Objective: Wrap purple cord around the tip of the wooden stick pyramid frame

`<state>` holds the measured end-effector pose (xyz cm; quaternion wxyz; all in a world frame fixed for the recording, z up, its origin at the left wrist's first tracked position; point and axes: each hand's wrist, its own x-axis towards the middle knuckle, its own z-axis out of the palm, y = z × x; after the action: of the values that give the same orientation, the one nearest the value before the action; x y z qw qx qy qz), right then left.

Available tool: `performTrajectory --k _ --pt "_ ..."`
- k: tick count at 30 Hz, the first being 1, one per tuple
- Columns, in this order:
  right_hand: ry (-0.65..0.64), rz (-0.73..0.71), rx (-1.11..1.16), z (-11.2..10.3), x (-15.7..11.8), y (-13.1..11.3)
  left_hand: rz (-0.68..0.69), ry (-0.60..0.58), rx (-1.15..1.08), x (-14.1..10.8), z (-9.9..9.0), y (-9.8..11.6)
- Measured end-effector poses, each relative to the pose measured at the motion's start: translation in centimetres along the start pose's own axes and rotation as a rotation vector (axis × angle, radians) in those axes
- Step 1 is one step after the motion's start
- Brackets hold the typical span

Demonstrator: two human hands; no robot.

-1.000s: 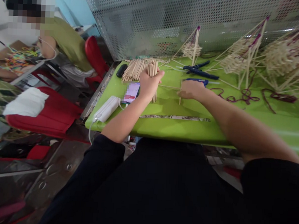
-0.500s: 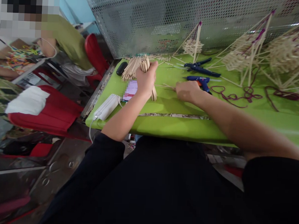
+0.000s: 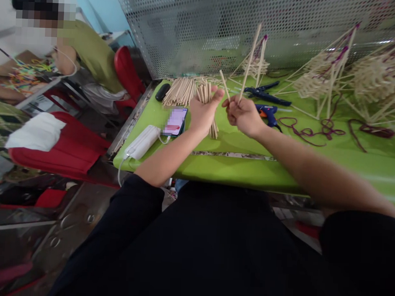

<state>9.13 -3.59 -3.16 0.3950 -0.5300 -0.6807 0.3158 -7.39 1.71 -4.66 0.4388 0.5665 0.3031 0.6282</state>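
Observation:
My left hand (image 3: pixel 201 111) is closed around a bundle of thin wooden sticks (image 3: pixel 204 91), whose ends show above and below it. Just to its right, my right hand (image 3: pixel 243 114) pinches two loose wooden sticks (image 3: pixel 250 65), a longer one and a shorter one, both pointing up. More wooden sticks lie in a pile (image 3: pixel 180 92) behind my left hand. Beyond my right hand are dark cutting pliers (image 3: pixel 263 93) and a blue glue gun (image 3: pixel 267 114), partly hidden by that hand.
Stick frames (image 3: pixel 313 81) tied with purple cord stand along the right back of the green table (image 3: pixel 229 169). Purple cord (image 3: pixel 306 128) lies in front. At left are a phone (image 3: pixel 175 121), a white power bank-like block (image 3: pixel 142 142) and a red chair (image 3: pixel 59 155). Another person sits beyond.
My right hand has risen from the tabletop, lifting the two sticks upright. My left hand has shifted slightly right with the bundle, uncovering more of the phone.

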Motion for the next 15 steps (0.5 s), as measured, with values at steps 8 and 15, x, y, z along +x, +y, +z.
performTrajectory --k 8,15 --pt "-0.338 0.034 -0.181 1.3 -0.7 1.1 0.116 -0.020 0.063 -1.1 0.6 0.5" --pt "-0.365 -0.327 -0.460 -1.0 0.0 2.9 0.081 0.030 0.073 0.1 -0.1 4.1"
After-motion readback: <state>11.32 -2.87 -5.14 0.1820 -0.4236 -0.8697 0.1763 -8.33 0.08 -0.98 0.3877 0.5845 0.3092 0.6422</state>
